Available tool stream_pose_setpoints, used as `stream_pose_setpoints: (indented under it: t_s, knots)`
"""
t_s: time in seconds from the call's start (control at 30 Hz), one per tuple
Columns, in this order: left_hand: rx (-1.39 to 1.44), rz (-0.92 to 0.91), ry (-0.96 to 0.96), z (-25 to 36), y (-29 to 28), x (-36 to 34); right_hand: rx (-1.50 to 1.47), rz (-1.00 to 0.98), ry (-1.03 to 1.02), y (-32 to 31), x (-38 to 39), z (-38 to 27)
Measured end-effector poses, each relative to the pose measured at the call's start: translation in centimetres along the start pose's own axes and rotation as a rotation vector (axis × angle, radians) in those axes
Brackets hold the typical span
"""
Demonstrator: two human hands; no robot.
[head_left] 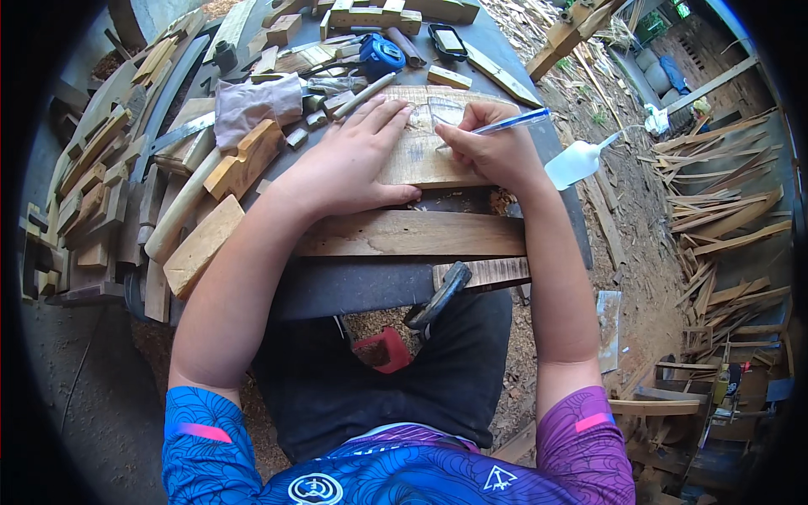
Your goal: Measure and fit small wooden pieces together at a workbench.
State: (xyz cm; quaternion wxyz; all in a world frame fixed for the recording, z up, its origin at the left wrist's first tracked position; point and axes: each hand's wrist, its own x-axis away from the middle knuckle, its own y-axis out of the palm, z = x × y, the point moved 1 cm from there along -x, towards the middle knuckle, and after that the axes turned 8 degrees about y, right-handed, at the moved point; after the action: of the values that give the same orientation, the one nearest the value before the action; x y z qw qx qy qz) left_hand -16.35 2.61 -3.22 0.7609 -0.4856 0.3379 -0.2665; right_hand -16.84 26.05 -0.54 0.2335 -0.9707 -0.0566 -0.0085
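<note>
On the dark worktable lies a pale wooden board (450, 172) with pencil-like lines and some blue scribbled marks on it. My left hand (358, 156) rests flat on the board's left side, fingers stretched and the thumb out along the near edge. In my right hand (495, 150) is a blue-and-clear ballpoint pen (512, 122), pinched between thumb and fingers. Its tip points down and left at the board near the marks; whether it touches I cannot tell. A longer brown wooden strip (412, 234) lies nearer to me, below both hands.
A black clamp (438, 296) grips the near table edge by a short wood piece (492, 272). Left are a grey cloth (252, 109) and shaped wood blocks (244, 160). A blue tape measure (381, 55) sits beyond; a white squeeze bottle (574, 164) stands right.
</note>
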Motion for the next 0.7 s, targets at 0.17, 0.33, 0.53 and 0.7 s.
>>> stream_pose_setpoints:
  t_s: [0.17, 0.33, 0.53, 0.7]
  knots:
    - [-0.018, 0.007, -0.011, 0.03, -0.07, 0.0, 0.053, -0.034, 0.033, -0.14, 0.3, -0.37]
    - [-0.019, -0.007, -0.027, 0.34, -0.33, 0.0, 0.063, -0.043, 0.038, -0.16, 0.31, -0.19]
    - [-0.026, 0.0, -0.015, 0.15, -0.21, 0.03, 0.196, -0.001, -0.047, -0.42, 0.04, 0.12]
    - [-0.018, -0.003, -0.014, 0.42, -0.49, 0.0, 0.213, 0.014, -0.066, -0.52, 0.03, 0.04]
